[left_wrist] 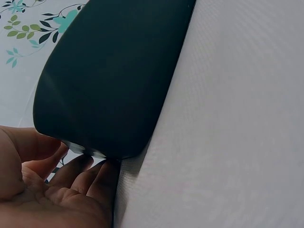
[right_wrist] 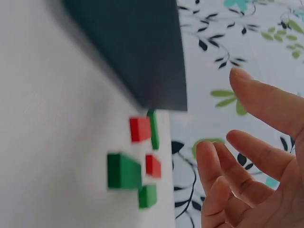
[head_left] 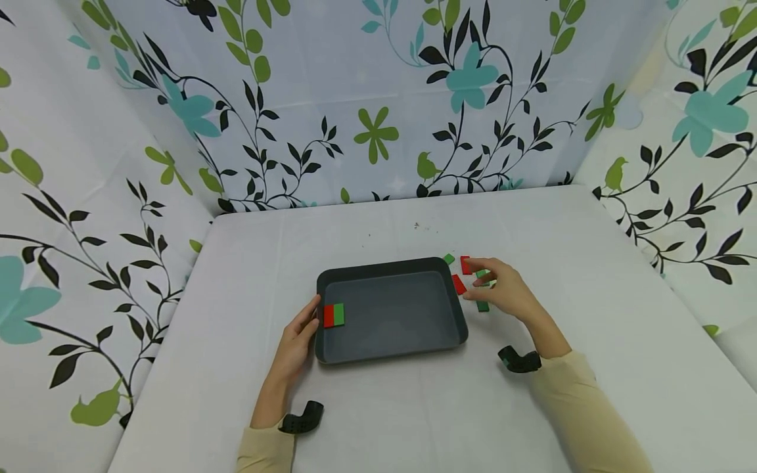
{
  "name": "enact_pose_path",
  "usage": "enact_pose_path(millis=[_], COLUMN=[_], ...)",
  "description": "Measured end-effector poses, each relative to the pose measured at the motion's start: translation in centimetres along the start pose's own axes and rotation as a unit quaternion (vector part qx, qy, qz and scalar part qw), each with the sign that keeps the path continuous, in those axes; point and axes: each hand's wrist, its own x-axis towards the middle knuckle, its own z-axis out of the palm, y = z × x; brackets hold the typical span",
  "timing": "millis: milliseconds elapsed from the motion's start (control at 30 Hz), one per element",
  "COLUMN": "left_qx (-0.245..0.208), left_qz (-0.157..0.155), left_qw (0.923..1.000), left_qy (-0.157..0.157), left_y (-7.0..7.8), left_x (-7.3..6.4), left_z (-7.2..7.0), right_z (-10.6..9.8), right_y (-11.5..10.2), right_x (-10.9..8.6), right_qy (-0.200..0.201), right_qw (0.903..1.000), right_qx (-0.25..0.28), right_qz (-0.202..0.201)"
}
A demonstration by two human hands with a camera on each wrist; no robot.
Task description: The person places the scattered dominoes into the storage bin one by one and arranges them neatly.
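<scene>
Nearest, two beige sleeves reach over the white tabletop, a black device at each wrist. Past them lies a dark grey tray, rectangular with rounded corners and a raised rim, well apart from the tabletop's left and right edges. The left hand is at its left end, fingers lightly bent and a little apart from the thumb, touching the outside of the end wall. Just inside that wall a red block and a green block lie side by side, touching.

Beyond the tray's right end hovers the right hand, its fingers curved and spread well apart from the thumb, only air between. Five loose blocks lie beneath and around them: nearest a green one, then a red one beside the tray, another green one partly covered by the fingers, a second red one by the fingertips, and farthest a green one turned cornerwise. Behind the tabletop's far edge hangs leaf-patterned cloth.
</scene>
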Motion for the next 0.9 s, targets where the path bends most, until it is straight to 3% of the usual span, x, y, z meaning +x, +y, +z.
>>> enact_pose_path(millis=[267,567,900], left_qx=[-0.001,-0.004,-0.003], left_qz=[-0.004,-0.004,0.000], left_qw=[1.0000,1.0000,1.0000], left_qy=[0.001,0.000,-0.001], left_y=[-0.2,-0.1,-0.2], left_x=[-0.1,-0.1,0.0], left_z=[0.0,0.1,-0.1], right_z=[-1.0,-0.8,-0.5], right_y=[2.9,4.5,4.7], right_x=[-0.6,-0.7,-0.6], right_qy=[-0.030,-0.045,-0.041], right_qw=[0.9971,0.9950,0.9956], right_qx=[0.005,-0.003,-0.011], right_qz=[0.069,0.089,0.084])
